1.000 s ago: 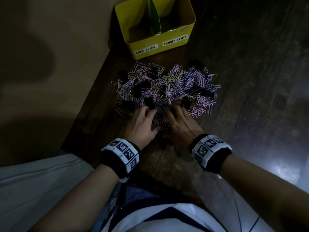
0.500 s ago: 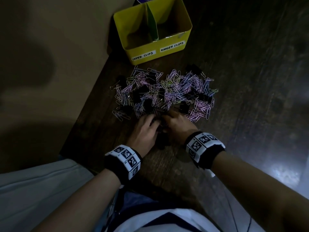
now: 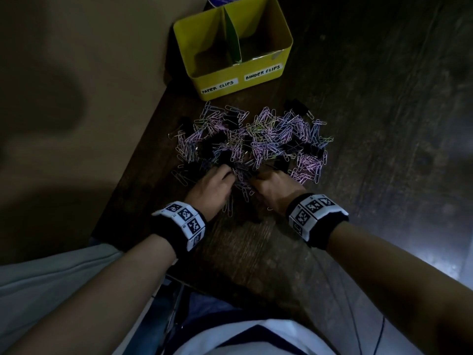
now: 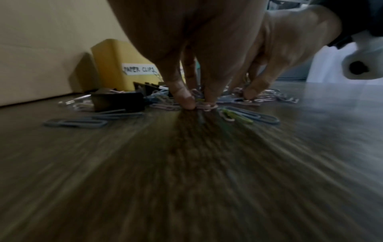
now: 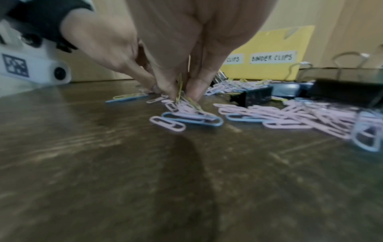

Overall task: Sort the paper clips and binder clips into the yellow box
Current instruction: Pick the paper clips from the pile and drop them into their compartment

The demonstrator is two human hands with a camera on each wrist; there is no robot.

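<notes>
A heap of pastel paper clips [image 3: 266, 139] mixed with black binder clips [image 3: 298, 106] lies on the dark wooden table. Behind it stands the yellow box [image 3: 279, 67], split in two, labelled PAPER CLIPS on the left and BINDER CLIPS on the right. Both hands work at the heap's near edge, side by side. My left hand [image 4: 197, 104] pinches pink paper clips [image 4: 207, 107] against the table. My right hand [image 5: 182, 96] pinches a yellow paper clip [image 5: 179, 86] upright above pink ones. In the head view the fingertips of the left hand [image 3: 230, 175] and right hand [image 3: 258, 179] are hidden.
The table's left edge [image 3: 133, 170] runs close to the heap and the box, with a beige floor beyond. A black binder clip [image 4: 118, 101] lies left of my left fingers and another [image 5: 253, 96] right of my right fingers. Bare wood stretches to the right.
Both hands' fingers have curled from lying spread on the heap into pinches. Some paper clips have been dragged toward me between the hands.
</notes>
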